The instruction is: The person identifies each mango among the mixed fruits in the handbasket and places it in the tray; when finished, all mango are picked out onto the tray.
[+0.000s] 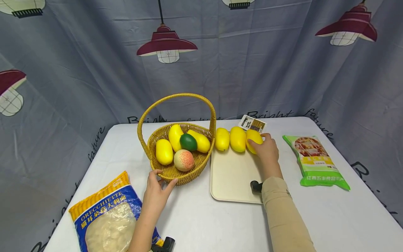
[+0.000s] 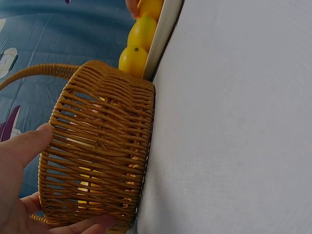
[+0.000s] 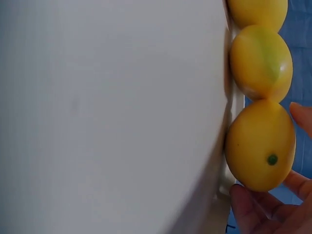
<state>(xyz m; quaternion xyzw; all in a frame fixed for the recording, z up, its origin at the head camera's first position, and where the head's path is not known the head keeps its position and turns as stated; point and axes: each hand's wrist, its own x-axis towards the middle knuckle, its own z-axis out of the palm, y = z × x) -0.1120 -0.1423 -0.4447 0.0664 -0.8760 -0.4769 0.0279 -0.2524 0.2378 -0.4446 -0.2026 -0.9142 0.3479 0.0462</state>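
At the front of the wicker basket [image 1: 189, 177], my left hand [image 1: 156, 196] grips the rim, thumb and fingers spread apart along it. In the left wrist view the thumb lies at the rim and some fingers on the outer wall. Inside the basket are several yellow mangoes [image 1: 164, 152], a dark green avocado [image 1: 188, 142] and a peach [image 1: 184, 160]. My right hand [image 1: 267, 154] holds a yellow mango [image 3: 261, 146] between thumb and fingers at the tray's far right. Two more mangoes [image 1: 237, 139] sit beside it in a row along the far edge of the cream tray [image 1: 234, 178].
A blue and yellow bag of orecchiette [image 1: 107, 217] lies at the front left. At the right lies a green food packet [image 1: 316, 161]. A small printed card [image 1: 252, 124] is behind the tray. Grey curtain [image 1: 252, 70] surrounds the white table [image 1: 201, 224].
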